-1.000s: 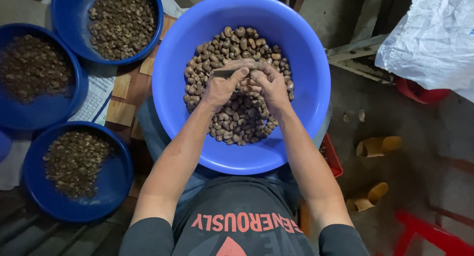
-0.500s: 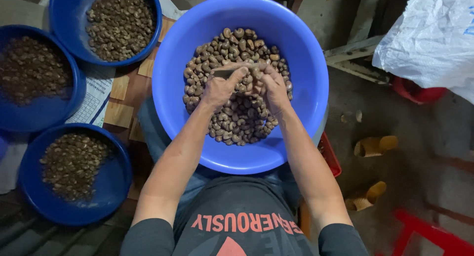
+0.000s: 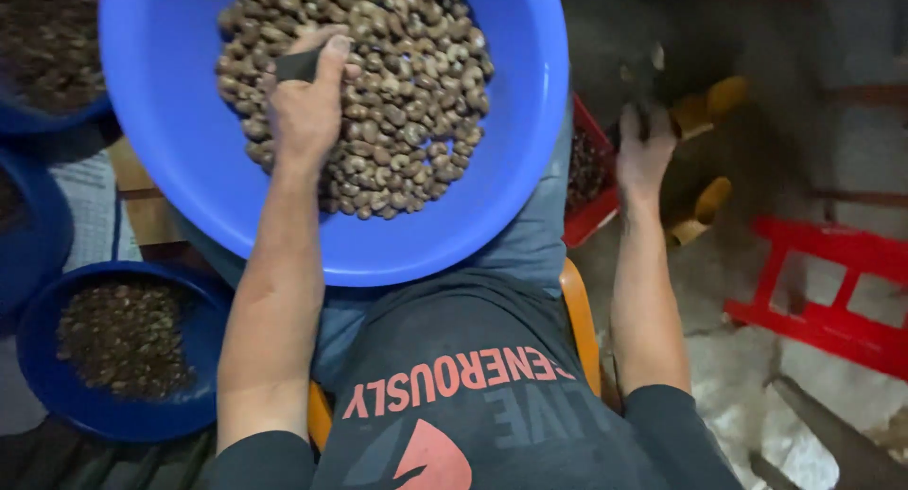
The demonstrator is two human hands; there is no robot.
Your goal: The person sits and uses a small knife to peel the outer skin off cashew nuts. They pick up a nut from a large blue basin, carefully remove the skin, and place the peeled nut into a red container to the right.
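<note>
My left hand [image 3: 307,112] rests in the big blue basin [image 3: 189,140] on my lap, grip grasping a dark tool [image 3: 298,66] on the nuts [image 3: 397,83]. My right hand [image 3: 645,149] hangs beside the red crate [image 3: 591,187]; blurred, can't tell its grip.

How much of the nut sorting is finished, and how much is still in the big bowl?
Some looks done: the dark bowl at lower left holds small brown bits. In hand: the left hand grips a dark tool in the nuts, while the right hand reaches toward the red crate. Left: the big blue bowl holds a large heap.
</note>
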